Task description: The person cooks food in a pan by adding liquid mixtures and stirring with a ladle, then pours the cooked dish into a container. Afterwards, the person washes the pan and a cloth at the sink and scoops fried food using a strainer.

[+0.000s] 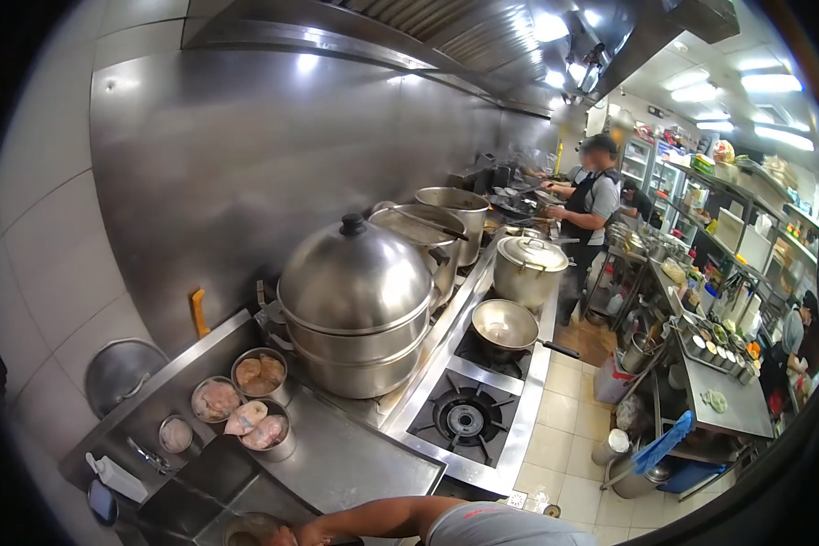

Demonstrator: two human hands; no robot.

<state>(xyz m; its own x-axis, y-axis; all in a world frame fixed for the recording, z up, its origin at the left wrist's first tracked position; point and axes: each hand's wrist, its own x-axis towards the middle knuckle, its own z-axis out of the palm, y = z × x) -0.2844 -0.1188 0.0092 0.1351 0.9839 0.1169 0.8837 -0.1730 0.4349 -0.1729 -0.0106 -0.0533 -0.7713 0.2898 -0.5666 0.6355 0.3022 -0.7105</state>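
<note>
Right hand (304, 535) is down at the pot (246, 524) in the sink (268, 487), cut off by the lower edge; whether its fingers grip, I cannot tell. Beyond sit tins of meat (264, 431), then a domed steamer (359, 282).

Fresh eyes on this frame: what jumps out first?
Probably the big shiny domed lid, sitting on the wide steel pot near the middle. Next, what looks like raw meat in round metal containers beside the sink, lower left. Then the dark-handled pan on the range, right of the pot.
</note>
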